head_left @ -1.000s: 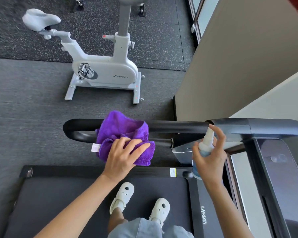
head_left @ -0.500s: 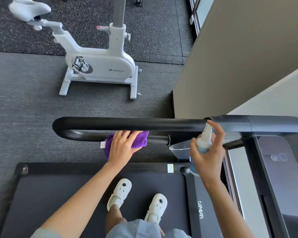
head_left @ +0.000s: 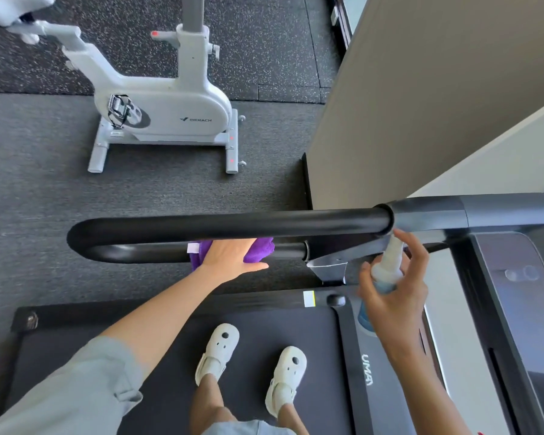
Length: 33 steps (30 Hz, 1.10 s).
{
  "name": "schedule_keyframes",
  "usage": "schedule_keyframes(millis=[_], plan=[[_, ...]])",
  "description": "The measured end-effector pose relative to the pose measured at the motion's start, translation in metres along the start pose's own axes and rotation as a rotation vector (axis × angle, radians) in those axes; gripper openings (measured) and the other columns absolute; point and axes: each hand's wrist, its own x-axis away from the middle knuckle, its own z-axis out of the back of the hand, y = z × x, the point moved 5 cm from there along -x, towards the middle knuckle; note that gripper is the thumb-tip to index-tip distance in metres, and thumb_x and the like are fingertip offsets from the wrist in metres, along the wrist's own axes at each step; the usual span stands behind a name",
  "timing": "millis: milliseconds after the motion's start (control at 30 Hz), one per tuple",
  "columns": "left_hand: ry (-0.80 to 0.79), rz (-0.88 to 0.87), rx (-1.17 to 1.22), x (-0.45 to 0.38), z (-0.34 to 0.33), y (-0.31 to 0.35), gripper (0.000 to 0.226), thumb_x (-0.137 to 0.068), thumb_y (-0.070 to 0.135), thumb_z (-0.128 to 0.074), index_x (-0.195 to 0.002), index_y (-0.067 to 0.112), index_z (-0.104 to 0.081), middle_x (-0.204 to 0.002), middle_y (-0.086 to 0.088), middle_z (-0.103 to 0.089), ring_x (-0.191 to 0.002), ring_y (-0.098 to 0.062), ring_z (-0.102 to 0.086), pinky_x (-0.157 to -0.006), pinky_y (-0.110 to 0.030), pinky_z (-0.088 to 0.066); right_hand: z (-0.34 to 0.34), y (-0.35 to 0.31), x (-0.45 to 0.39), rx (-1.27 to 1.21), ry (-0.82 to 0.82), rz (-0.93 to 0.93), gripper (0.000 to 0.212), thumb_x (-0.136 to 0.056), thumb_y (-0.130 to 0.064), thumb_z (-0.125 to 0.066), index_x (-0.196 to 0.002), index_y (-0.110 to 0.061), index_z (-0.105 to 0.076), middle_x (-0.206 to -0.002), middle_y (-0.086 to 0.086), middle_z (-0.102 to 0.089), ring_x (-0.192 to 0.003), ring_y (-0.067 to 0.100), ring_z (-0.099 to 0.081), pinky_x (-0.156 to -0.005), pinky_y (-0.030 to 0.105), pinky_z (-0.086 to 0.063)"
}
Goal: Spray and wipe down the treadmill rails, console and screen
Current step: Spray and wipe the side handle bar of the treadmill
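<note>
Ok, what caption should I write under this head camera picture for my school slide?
Left hand wipes the treadmill's lower rail with a purple cloth while the right hand holds a spray bottle.

Your left hand's (head_left: 230, 255) fingertips and most of the cloth (head_left: 258, 251) hide behind the rail (head_left: 226, 226).
</note>
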Motion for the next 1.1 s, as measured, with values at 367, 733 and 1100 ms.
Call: schedule_keyframes(millis=[367, 733, 1100], plan=[[-0.032, -0.191, -0.163, -0.03, -0.02, 0.07, 0.061, -0.079, 0.052, -0.071, -0.129, 0.02, -0.058, -0.113, -0.008, -0.065, -0.097, -0.032, -0.064, -0.076, -0.04, -0.052, -0.006, -0.002, -0.007, -0.044, 0.002, 0.028, 0.06, -0.081, -0.008, -0.063, -0.124, -0.042, -0.04, -0.079, -0.006, -0.054, -0.059, 0.013, -0.052, -0.061, 0.01, -0.042], [-0.121, 0.016, -0.2, -0.011, -0.023, 0.021, 0.088, -0.075, 0.064, -0.067, -0.146, 0.024, -0.033, -0.139, -0.005, -0.049, -0.125, -0.033, -0.048, -0.1, -0.047, -0.042, -0.038, -0.026, -0.012, -0.082, -0.068, 0.087, 0.061, -0.081, 0.003, -0.065, -0.127, -0.029, -0.042, -0.082, -0.006, -0.053, -0.055, 0.014, -0.047, -0.059, 0.019, -0.043], [-0.157, 0.152, -0.297, 0.078, 0.031, -0.094, 0.088, -0.052, 0.051, -0.09, -0.127, 0.016, -0.061, -0.092, -0.014, -0.068, -0.078, -0.039, -0.066, -0.067, -0.046, -0.054, -0.047, -0.038, -0.014, -0.108, -0.077, 0.086, 0.058, -0.083, -0.004, -0.063, -0.126, -0.035, -0.039, -0.087, 0.009, -0.059, -0.058, 0.03, -0.057, -0.062, 0.041, -0.052]])
